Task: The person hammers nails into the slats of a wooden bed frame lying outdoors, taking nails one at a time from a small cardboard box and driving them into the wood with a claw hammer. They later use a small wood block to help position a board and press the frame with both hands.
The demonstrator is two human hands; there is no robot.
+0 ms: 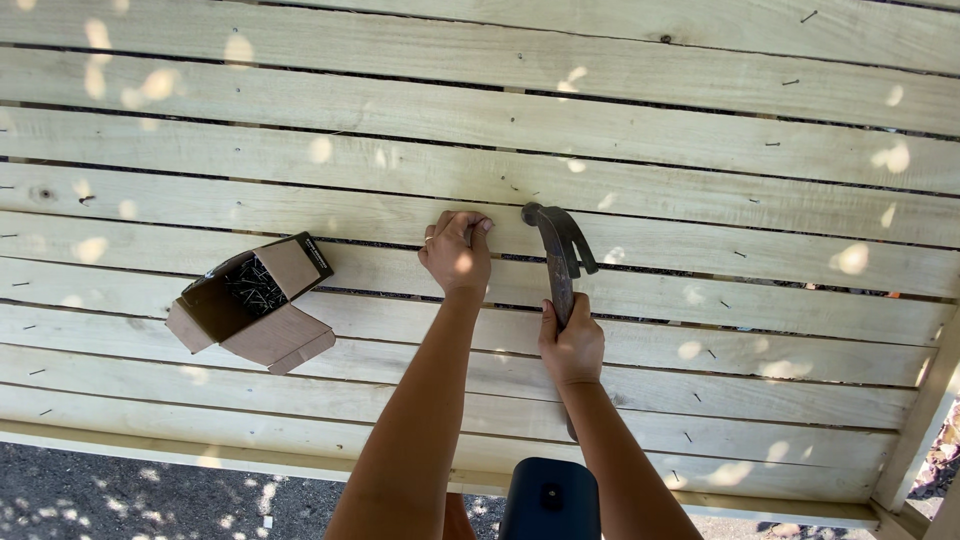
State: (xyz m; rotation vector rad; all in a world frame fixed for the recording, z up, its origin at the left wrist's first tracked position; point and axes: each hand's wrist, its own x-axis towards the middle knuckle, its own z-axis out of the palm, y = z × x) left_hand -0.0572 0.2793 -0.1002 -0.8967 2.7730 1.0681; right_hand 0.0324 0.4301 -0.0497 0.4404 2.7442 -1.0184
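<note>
Landmark for all positions: the open cardboard box of nails (255,300), lying on its side on the pale timber slat deck (700,110). The left hand (457,250) rests on the slats to the right of the box, at roughly the level of the box's upper edge; its fingers are curled and drawn together at the tips against the board, apparently pinching a nail, though the nail itself is too small to confirm. The right hand (571,347) sits farther right of the box and slightly lower, closed in a full grip around the handle of a claw hammer (558,245). The hammer extends up from that fist; its head lies above the level of the box top, just beside the left fingertips and to their right, with the claw pointing away from the box. Hammer head and left fingertips are near but apart. A dark rounded object (550,498) shows at the lower frame edge, below and right of the box, between the forearms. Gravel ground (120,495) lies below the deck's edge.
</note>
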